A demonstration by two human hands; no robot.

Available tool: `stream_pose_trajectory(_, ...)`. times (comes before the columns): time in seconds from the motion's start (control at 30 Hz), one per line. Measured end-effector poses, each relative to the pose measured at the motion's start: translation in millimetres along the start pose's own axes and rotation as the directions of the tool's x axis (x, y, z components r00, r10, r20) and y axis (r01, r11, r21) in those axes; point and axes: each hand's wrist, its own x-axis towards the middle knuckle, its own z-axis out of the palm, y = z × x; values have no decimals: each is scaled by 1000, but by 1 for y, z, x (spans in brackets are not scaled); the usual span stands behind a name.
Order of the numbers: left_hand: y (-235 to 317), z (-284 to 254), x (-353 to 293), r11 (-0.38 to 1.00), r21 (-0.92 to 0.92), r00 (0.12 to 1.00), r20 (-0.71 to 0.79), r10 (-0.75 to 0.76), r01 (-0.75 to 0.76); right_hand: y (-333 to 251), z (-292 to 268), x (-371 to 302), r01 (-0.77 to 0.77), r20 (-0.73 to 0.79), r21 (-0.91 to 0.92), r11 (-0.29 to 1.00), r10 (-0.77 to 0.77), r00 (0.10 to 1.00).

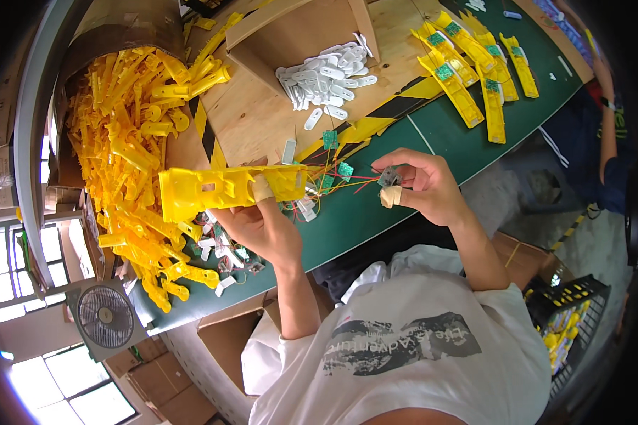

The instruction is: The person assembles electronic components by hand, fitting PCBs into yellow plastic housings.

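My left hand (266,230) is closed around a long yellow plastic shell (216,190), its ribbed inner side showing. A pale wrap covers the thumb. My right hand (436,190) pinches a small dark grey part (388,177), partly hidden by the fingers; thumb tip wrapped as well. Red and yellow wires (361,183) run from that part toward the shell's right end. Between the hands, small green circuit boards (345,170) lie among the wires, near a white plastic piece (289,151). More white parts with wires (223,251) are heaped beneath my left hand.
Yellow plastic pieces (131,134) spill from a large round container at left. An open cardboard box (301,25) lies behind white oval pieces (333,71). Several yellow shells with green boards (452,81) sit at far right. Another person (606,134) stands beyond the green table's (376,212) right end.
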Motion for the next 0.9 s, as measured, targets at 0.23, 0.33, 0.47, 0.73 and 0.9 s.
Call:
stream_pose_trajectory(0.23, 9, -1, -11, 986, 10, 977, -129, 169, -169, 16, 7, 2, -43, -36, 197, 980, 51, 998)
stream_pose_trajectory(0.33, 11, -7, -15, 970, 21, 967, -78, 244, -244, 16, 13, 3, -49, -113, 121, 991, 62, 992)
stream_pose_trajectory(0.47, 13, -5, -21, 965, 77, 947, -188, 260, -250, 20, 18, 7, 29, -186, 112, 993, -8, 982)
stream_pose_trajectory(0.73, -9, -9, -22, 998, 69, 988, -155, 6, 5, 21, 21, 9, 82, -150, 228, 970, -48, 987)
stream_pose_trajectory(0.9, -18, -11, -22, 992, -40, 983, -138, -122, 117, 17, 19, 10, 13, -56, 374, 927, 8, 998)
